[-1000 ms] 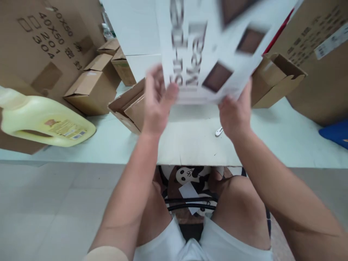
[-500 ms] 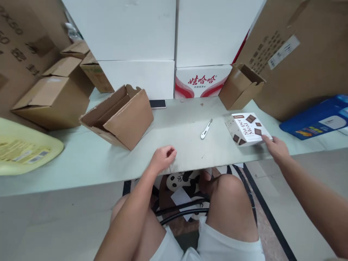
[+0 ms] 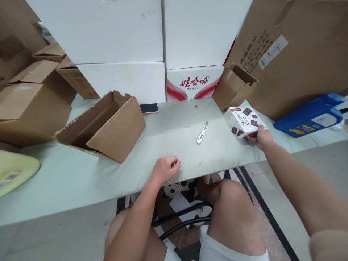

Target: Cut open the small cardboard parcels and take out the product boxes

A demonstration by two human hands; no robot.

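My right hand grips the near right corner of a white carton printed with brown chocolate squares and "Super Meal". Its thumb is on top and its fingers reach under the near edge. My left hand rests loosely curled at the table's front edge, with nothing visible in it. Between the hands lies a white utility knife. An open brown cardboard box sits tilted to the left of my left hand, its opening facing up and left.
A small open cardboard box stands behind the carton. The blue bottle lies at right, a yellow bottle at left. A phone lies before stacked white boxes. More brown boxes fill the left back.
My right hand has moved in from the carton's right edge and now has its fingers under it. The view has shifted slightly; my left hand stays curled at the table edge.
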